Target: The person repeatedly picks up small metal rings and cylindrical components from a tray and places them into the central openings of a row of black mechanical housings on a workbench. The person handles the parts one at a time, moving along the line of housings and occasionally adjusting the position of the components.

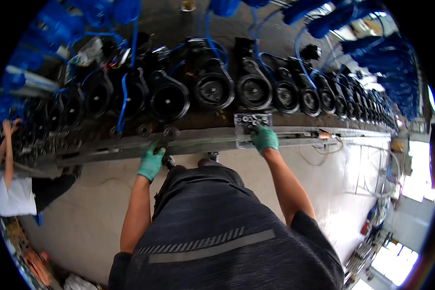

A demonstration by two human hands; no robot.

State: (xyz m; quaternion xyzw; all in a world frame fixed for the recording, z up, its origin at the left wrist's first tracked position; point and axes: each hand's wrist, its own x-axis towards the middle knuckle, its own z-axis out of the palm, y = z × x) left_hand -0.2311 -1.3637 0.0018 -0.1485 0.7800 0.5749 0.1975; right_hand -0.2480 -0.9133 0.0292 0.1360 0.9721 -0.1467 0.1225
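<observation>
Both my hands wear green gloves with darkened fingertips. My right hand [265,139] grips the right side of a clear plastic box [239,140] at the bench's front edge. Several small dark rings [246,119] sit in the far part of that box, and some of my fingers lie over it. My left hand [151,162] is at the same edge, left of the box. Its dark fingertips blend into the bench, so their closure does not show. Just beyond them lies a round ring-shaped metal part [170,133], with a similar ring part [143,129] to its left.
A long row of black round housings [169,100] with arms stands along the bench. Blue hoses [124,96] and blue-covered bundles [382,58] hang above. At far left a co-worker [12,188] reaches to the bench. A looped cable [324,147] hangs off the front rail [203,140].
</observation>
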